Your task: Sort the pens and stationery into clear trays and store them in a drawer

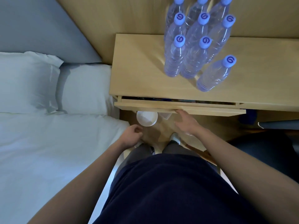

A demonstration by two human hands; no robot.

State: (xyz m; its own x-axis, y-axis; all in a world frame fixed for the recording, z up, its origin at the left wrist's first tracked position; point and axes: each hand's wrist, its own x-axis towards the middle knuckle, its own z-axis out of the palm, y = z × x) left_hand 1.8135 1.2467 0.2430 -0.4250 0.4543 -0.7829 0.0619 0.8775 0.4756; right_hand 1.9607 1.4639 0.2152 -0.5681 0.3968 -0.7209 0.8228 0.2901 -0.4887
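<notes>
Head view: my right grip [186, 123], fingers straight and holding nothing, touches the front of the drawer [202, 109], barely ajar under the desk [142, 70]. My left grip [131, 135] hangs loosely curled, empty. I'd push mid-front, squarely, so it doesn't skew.

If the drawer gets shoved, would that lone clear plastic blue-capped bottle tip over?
Probably tippy: the lone clear plastic blue-capped bottle stands tall and narrow, apart from the other bottles. Its round body would likely roll if it fell.
</notes>
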